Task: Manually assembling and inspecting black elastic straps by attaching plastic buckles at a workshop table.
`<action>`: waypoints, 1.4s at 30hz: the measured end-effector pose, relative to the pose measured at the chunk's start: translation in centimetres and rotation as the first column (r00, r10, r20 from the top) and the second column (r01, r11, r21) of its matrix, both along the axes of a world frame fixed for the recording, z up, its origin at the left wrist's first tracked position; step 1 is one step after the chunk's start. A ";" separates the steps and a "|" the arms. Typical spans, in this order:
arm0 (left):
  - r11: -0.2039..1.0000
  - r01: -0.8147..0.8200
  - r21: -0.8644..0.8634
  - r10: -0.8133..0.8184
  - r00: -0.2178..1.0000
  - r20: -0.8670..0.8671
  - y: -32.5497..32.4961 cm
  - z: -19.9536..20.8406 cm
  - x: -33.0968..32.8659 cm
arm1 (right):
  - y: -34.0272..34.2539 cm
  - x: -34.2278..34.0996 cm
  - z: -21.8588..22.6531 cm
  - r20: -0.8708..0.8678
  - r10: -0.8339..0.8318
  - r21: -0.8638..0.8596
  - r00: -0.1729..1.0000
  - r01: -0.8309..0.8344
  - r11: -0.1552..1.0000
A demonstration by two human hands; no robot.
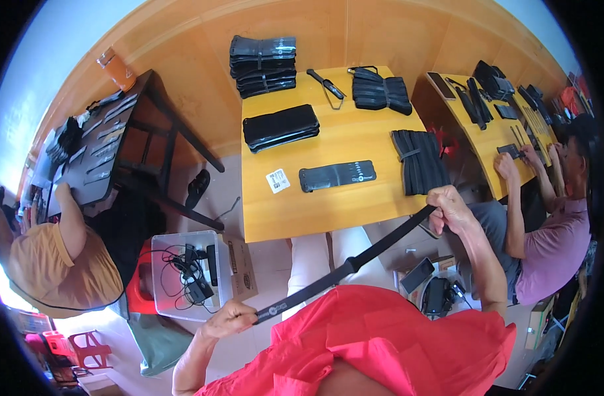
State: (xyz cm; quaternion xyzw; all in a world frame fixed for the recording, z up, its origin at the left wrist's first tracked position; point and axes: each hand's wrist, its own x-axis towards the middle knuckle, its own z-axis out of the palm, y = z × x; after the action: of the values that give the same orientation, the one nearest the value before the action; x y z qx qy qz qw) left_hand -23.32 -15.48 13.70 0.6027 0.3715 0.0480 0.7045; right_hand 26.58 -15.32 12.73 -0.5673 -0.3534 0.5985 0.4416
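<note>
Arms spread wide: left hand (231,318) low at seven o'clock, right hand (450,208) raised at four o'clock, just off the near right corner of the yellow table (328,204). Between them, a long black strap (345,267) pulled taut on a diagonal above the lap. Open air around the strap; clear plastic bin (183,274) of cables close beside the left hand. Both sets of fingers curled shut, pinching the strap ends. On the table at twelve o'clock, a flat black pouch (337,175).
</note>
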 end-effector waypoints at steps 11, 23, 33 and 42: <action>0.760 -0.650 -0.015 0.640 0.745 0.187 -0.3 -1.0 -5.2 | 0.0 2.5 6.0 0.137 -0.265 0.274 0.954 0.221 0.936; 0.554 -0.831 -0.037 0.826 0.544 0.148 5.4 -9.9 6.6 | -0.6 -2.0 7.8 0.709 -0.036 0.289 0.704 -0.244 0.926; 0.505 -0.825 -0.253 0.834 0.542 -0.104 7.1 -14.3 8.9 | -1.1 -2.0 6.5 0.588 -0.100 0.350 0.803 -0.142 0.926; 0.484 -0.776 0.403 0.801 0.579 0.152 4.8 -11.6 7.9 | -0.6 -5.3 4.4 0.720 0.125 0.270 0.683 -0.442 0.856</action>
State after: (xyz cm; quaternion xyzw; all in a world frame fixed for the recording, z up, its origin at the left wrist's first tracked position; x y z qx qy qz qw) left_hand -15.39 -10.67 2.09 0.5045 0.6053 0.4284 0.4422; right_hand 21.23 -15.94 17.15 -0.5723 -0.6962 0.3200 0.2922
